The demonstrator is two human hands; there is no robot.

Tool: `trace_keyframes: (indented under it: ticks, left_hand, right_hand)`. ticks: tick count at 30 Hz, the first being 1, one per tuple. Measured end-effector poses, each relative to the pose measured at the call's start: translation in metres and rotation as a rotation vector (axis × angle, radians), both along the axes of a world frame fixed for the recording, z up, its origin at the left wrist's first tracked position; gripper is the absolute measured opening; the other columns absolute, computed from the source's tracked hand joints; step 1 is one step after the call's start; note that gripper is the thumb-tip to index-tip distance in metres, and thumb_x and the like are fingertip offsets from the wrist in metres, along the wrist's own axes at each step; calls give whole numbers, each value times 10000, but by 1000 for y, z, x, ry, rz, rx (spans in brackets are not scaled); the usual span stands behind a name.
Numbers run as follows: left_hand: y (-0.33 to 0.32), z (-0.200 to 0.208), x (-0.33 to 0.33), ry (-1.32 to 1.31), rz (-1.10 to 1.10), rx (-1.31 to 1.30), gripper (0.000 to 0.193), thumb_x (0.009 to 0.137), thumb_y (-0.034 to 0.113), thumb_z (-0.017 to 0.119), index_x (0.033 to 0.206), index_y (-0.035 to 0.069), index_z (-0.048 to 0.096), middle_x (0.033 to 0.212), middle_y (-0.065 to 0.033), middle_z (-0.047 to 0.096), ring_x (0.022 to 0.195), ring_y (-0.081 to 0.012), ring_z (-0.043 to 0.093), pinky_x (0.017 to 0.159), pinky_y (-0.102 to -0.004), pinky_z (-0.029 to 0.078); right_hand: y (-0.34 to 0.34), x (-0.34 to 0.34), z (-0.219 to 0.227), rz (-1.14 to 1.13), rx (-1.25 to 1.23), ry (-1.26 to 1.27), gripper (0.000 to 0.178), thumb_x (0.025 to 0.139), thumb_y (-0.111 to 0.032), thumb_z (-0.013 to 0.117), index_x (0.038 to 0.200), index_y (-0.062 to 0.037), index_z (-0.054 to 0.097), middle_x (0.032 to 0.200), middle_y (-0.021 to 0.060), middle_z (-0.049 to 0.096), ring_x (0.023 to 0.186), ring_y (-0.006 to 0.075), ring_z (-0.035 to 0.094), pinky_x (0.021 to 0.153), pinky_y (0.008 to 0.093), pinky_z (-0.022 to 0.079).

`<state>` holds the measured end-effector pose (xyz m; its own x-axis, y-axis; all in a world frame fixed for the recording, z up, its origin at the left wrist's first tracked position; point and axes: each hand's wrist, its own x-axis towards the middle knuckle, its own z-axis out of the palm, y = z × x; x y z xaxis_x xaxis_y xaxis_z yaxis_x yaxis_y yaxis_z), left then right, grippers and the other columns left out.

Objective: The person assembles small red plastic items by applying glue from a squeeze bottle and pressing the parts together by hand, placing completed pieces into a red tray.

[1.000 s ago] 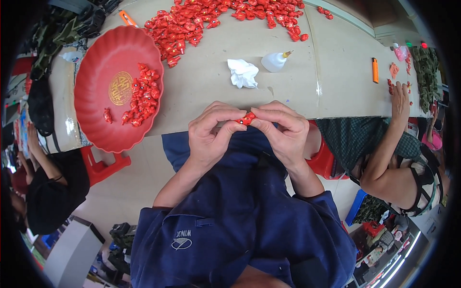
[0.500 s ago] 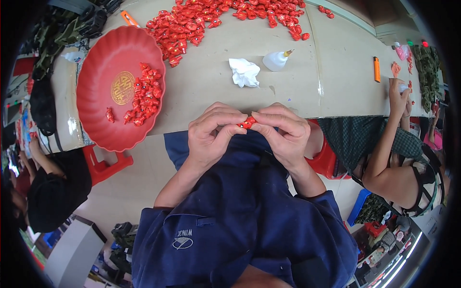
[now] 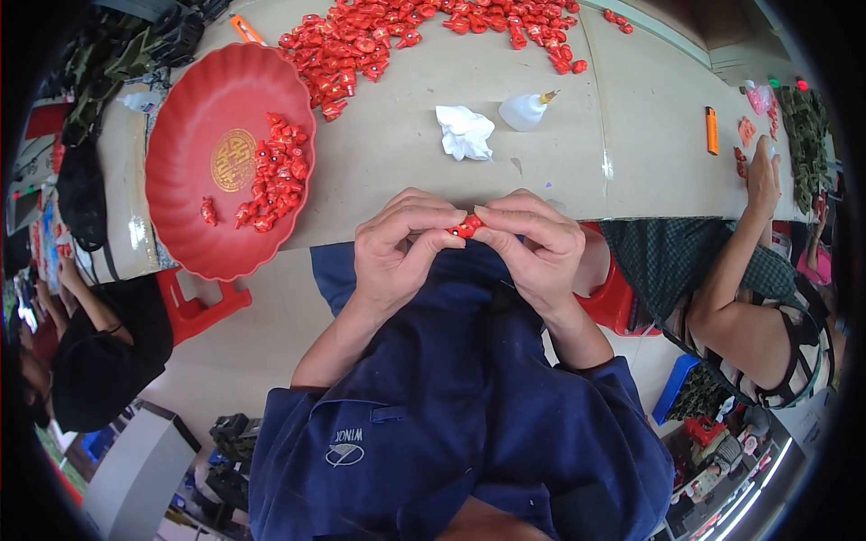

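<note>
Between my two hands, just off the table's front edge, is a small red figurine [image 3: 465, 227] with a dark eye spot and gold marks. My left hand [image 3: 402, 239] pinches its left end between thumb and fingers. The right end is pinched by my right hand [image 3: 534, 242]; the fingertips cover part of it. To the left, a red scalloped tray [image 3: 185, 144] holds a cluster of similar red figurines [image 3: 278, 171], with one lying apart. A big pile of red figurines [image 3: 361, 45] spreads along the back of the table.
Ahead of my hands lie a crumpled white tissue [image 3: 465, 133] and a white squeeze bottle [image 3: 525, 112] with a narrow tip. An orange cutter [image 3: 712, 132] lies at right, near a co-worker's arm [image 3: 735, 243]. Another orange cutter [image 3: 245, 31] lies behind the tray.
My hands keep the same pinch on the figurine, almost unmoved. The view has shifted slightly. At right, the co-worker's hand and arm have moved a little.
</note>
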<state>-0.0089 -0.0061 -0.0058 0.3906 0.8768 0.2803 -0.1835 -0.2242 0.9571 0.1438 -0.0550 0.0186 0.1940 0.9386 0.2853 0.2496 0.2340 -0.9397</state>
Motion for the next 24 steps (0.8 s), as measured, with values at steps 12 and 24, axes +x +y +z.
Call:
trace_keyframes:
  ticks: [12, 24]
  left_hand:
    - [-4, -1, -1, 22, 26, -163, 151, 734, -45, 644, 878, -3, 629, 837, -105, 624, 757, -150, 595, 589, -221, 502]
    - [-5, 0, -3, 28, 26, -181, 146, 748, -49, 636, 890, -14, 630, 847, -95, 619, 725, -124, 584, 557, -206, 488]
  right_hand:
    - [2, 0, -3, 29, -134, 96, 128, 736, 20, 660, 864, 7, 671, 804, 99, 640, 678, 126, 614, 580, 216, 490]
    - [3, -2, -4, 38, -167, 203, 119, 757, 16, 646, 874, 17, 665, 816, 99, 637, 679, 125, 621, 587, 216, 516]
